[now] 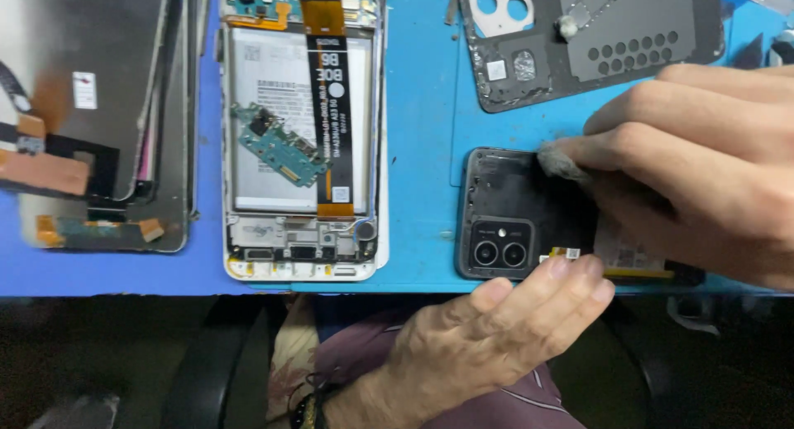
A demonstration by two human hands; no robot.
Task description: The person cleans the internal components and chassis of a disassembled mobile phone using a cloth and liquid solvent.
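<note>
Centrally, right hand (pixel 703 164) pinches a grey wad (pixel 561 160), hiding much of the black dual-lens phone shell (pixel 513 218); open left hand (pixel 504 330) steadies its edge.

opened phone (pixel 302 131) left of camera-end phone (pixel 517 218) | loose back cover (pixel 591 40) behind it | screen panel (pixel 95 115) far left

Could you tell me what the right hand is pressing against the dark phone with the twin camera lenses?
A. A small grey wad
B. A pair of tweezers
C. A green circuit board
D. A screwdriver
A: the right hand pinches a small grey wad against the top edge of the dark phone, and no tool shows.
</note>
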